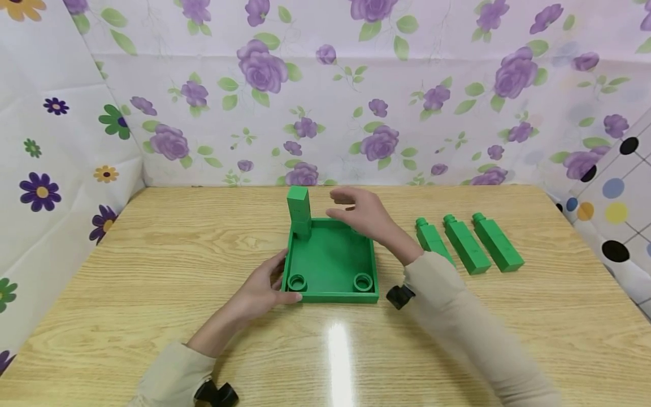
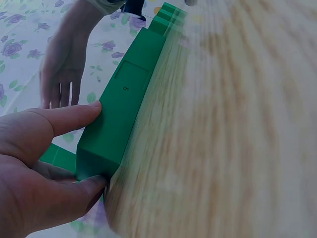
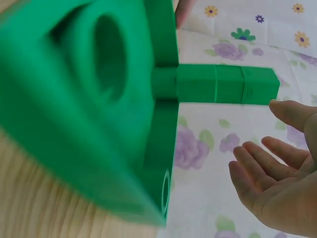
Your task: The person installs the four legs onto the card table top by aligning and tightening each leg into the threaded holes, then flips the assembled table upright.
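Observation:
A green square tray (image 1: 333, 254) with raised walls lies on the table. Round sockets show at its front left (image 1: 297, 283) and front right (image 1: 363, 282) corners. From the far left corner a square green post (image 1: 299, 206) rises upright. My left hand (image 1: 259, 291) grips the tray's near left corner, thumb at the front wall and fingers along the left side; the left wrist view shows the wall (image 2: 116, 99) between them. Above the far right corner, my right hand (image 1: 363, 212) is held in the air, fingers apart and holding nothing, to the right of the post (image 3: 228, 84).
To the right of the tray lie three loose green posts (image 1: 467, 246), side by side, with their round pegs pointing away; my right forearm overlaps the nearest one. A floral cloth (image 1: 330, 113) hangs behind the wooden table (image 1: 168, 243).

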`<state>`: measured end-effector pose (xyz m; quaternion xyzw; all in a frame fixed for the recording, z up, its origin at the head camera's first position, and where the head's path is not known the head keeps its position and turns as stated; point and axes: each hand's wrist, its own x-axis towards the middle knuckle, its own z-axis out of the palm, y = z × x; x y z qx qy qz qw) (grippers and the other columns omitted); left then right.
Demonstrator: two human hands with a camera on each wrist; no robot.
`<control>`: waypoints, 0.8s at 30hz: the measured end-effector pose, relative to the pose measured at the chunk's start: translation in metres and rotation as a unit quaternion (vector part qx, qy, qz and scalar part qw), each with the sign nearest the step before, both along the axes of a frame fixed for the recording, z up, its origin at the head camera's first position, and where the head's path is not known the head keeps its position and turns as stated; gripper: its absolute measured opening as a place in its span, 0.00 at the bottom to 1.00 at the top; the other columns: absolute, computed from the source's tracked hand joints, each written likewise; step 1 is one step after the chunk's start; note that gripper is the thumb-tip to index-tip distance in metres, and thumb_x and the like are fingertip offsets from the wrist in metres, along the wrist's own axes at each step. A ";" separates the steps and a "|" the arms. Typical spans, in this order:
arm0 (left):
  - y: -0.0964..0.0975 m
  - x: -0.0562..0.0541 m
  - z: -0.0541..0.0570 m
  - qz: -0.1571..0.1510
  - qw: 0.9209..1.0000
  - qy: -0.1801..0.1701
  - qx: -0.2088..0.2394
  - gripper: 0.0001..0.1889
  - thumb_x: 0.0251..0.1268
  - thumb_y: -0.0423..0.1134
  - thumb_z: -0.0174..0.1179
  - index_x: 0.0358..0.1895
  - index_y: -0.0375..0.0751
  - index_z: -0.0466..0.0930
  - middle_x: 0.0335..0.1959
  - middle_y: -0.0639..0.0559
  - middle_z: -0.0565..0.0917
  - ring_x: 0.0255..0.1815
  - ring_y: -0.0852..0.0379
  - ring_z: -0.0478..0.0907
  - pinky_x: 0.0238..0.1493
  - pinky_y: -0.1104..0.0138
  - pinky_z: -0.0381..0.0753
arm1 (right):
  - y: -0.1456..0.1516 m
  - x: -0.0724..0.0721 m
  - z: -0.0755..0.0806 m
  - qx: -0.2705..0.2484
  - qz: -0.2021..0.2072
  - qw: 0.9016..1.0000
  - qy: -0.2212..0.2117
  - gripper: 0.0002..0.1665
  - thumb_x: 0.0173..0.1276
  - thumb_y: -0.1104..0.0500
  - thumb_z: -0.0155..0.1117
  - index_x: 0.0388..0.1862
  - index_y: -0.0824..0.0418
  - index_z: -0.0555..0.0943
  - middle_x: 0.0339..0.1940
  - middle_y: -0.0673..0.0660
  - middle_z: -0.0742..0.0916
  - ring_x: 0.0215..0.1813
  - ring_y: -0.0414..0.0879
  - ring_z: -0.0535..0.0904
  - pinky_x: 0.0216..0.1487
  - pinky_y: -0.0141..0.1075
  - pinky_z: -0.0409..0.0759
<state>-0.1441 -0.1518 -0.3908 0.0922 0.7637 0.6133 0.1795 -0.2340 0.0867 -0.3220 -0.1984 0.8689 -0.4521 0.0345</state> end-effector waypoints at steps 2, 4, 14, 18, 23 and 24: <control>0.000 0.000 0.001 0.003 1.000 -0.001 -0.004 0.50 0.54 0.24 0.68 0.77 0.35 0.45 0.73 0.36 0.58 0.73 0.41 0.53 0.70 0.55 0.59 | 0.011 0.003 -0.001 0.006 -0.003 1.000 0.003 0.28 0.70 0.55 0.63 0.66 0.64 0.73 0.63 0.61 0.78 0.64 0.53 0.73 0.59 0.39 0.76; 0.000 0.000 0.001 0.006 1.000 0.001 -0.009 0.50 0.54 0.24 0.68 0.77 0.35 0.46 0.72 0.37 0.59 0.73 0.41 0.54 0.70 0.55 0.59 | 0.023 0.007 -0.004 0.010 -0.006 1.000 0.009 0.27 0.71 0.56 0.62 0.65 0.65 0.73 0.62 0.62 0.78 0.63 0.55 0.74 0.59 0.39 0.76; 0.002 0.001 0.002 0.007 1.000 0.004 -0.010 0.50 0.54 0.23 0.68 0.77 0.36 0.46 0.71 0.37 0.61 0.73 0.42 0.56 0.70 0.55 0.59 | 0.081 0.036 -0.024 0.038 -0.034 0.998 0.039 0.24 0.70 0.60 0.63 0.61 0.70 0.75 0.57 0.69 0.80 0.58 0.63 0.77 0.58 0.46 0.77; 0.002 0.001 0.001 0.008 1.000 0.004 -0.011 0.49 0.54 0.23 0.68 0.77 0.36 0.47 0.71 0.37 0.61 0.73 0.41 0.55 0.70 0.55 0.59 | 0.101 0.052 -0.025 0.086 -0.053 0.994 0.037 0.26 0.70 0.58 0.63 0.62 0.70 0.75 0.58 0.69 0.80 0.58 0.64 0.77 0.56 0.50 0.78; 0.001 0.001 0.001 0.009 1.000 0.002 -0.014 0.49 0.54 0.24 0.68 0.77 0.35 0.47 0.71 0.37 0.60 0.73 0.41 0.55 0.70 0.55 0.60 | 0.123 0.063 -0.031 0.108 -0.076 0.990 0.057 0.28 0.68 0.57 0.65 0.62 0.71 0.75 0.58 0.70 0.79 0.57 0.65 0.77 0.53 0.55 0.78; 0.001 0.001 0.000 0.009 1.000 0.002 -0.014 0.49 0.54 0.24 0.68 0.77 0.35 0.47 0.71 0.37 0.61 0.73 0.41 0.55 0.70 0.55 0.60 | 0.127 0.065 -0.033 0.106 -0.079 0.989 0.062 0.28 0.68 0.58 0.66 0.62 0.72 0.74 0.58 0.70 0.79 0.56 0.65 0.77 0.52 0.55 0.79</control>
